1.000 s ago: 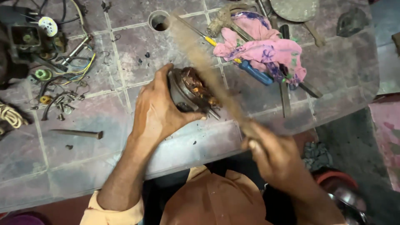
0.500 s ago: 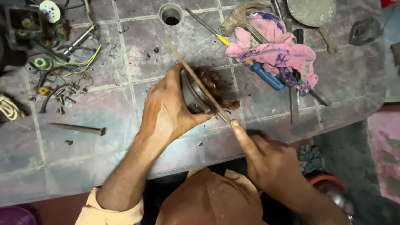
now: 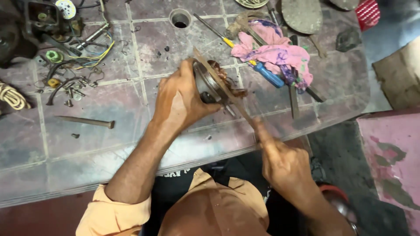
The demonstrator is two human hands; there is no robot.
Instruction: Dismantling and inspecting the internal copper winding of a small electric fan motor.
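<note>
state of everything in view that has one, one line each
left hand: gripping the motor stator, fingers wrapped over it
motor stator: tilted on edge on the table, copper windings showing
right hand: closed on the flat file
flat file: slanted across the stator
pink cloth: crumpled, lying over tools
blue-handled screwdriver: lying flat, partly under the cloth
long bolt: lying flat, apart from the hands

Round metal motor part with copper windings (image 3: 215, 83) tilted on the tiled bench; thin flat strip (image 3: 223, 85) slanting across it.
</note>
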